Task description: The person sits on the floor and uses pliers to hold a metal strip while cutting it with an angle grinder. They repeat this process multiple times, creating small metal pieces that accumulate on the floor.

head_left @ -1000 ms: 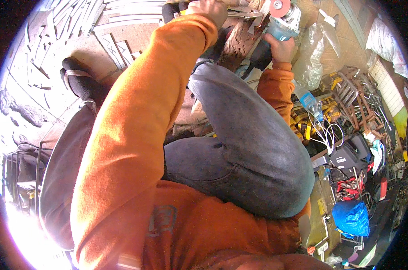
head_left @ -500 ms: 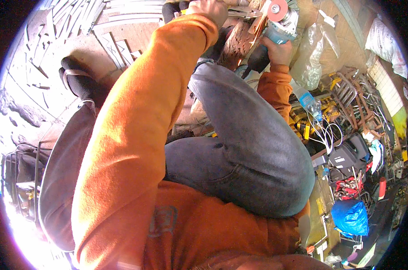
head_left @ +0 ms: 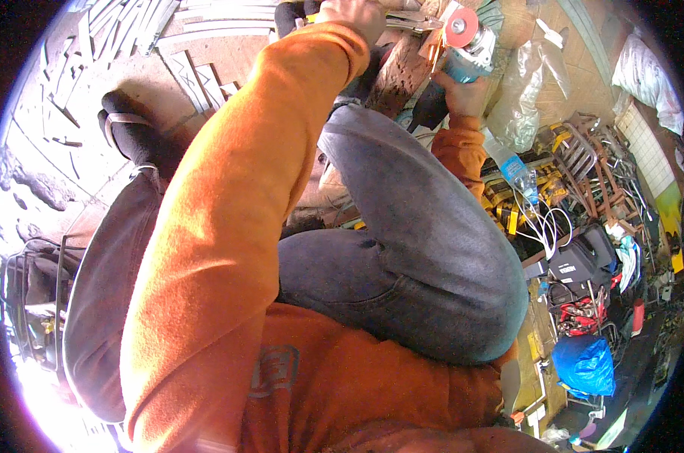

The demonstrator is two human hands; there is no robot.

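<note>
The right hand (head_left: pixel 464 97) is closed around the body of a blue-green angle grinder (head_left: pixel 465 68), which sits near the top of the view, right of centre. The grinder's reddish disc (head_left: pixel 461 29) faces up, its left edge close to the end of a metal piece (head_left: pixel 411 21); whether they touch, I cannot tell. Orange sparks (head_left: pixel 434 53) show just beside the disc, above a rough, reddish-brown block of wood (head_left: pixel 399 79).

The left hand (head_left: pixel 359 16) is at the top edge, next to the other end of the metal piece. Its fingers are mostly out of sight, so I cannot tell how far it is closed or what it holds.

A clear plastic bag (head_left: pixel 517 102) lies right of the right hand, with a plastic bottle (head_left: pixel 516 172) below it. Pale strips (head_left: pixel 142 26) lie scattered at upper left.
</note>
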